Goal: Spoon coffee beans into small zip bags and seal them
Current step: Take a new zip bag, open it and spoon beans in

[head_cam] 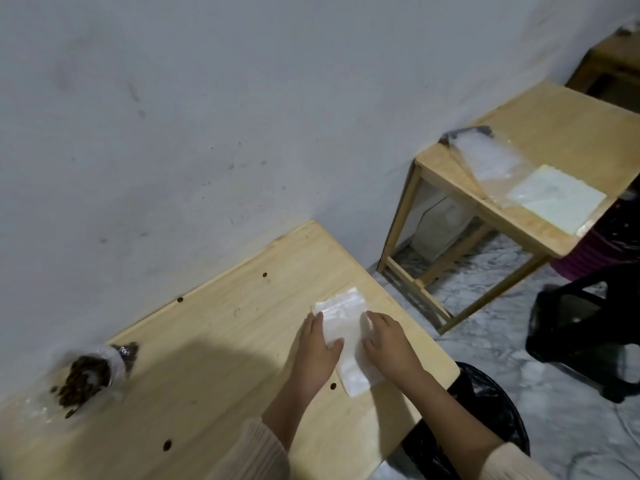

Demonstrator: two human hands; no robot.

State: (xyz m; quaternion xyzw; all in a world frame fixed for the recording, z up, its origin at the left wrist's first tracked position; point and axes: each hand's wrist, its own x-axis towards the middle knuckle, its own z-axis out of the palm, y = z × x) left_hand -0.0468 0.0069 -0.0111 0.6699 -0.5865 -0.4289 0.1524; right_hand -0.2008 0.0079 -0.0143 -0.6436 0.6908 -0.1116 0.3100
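Palms are pressing flat, fingers straight: I'm watching the left hand [317, 344] and right hand [388, 341] holding down one flat zip bag [346, 327] near the wooden table's [225, 341] right edge. One open pouch of coffee beans [86, 379] is lying far left, four stray beans [180, 299] scattered around.

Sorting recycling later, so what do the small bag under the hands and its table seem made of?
Zip bag: probably thin plastic, translucent and slightly glossy. Table: looks like pale wood or wood-grain laminate, matte, with visible grain streaks.

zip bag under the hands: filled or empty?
Empty: the zip bag lies flat and pale on the table, nothing dark inside.
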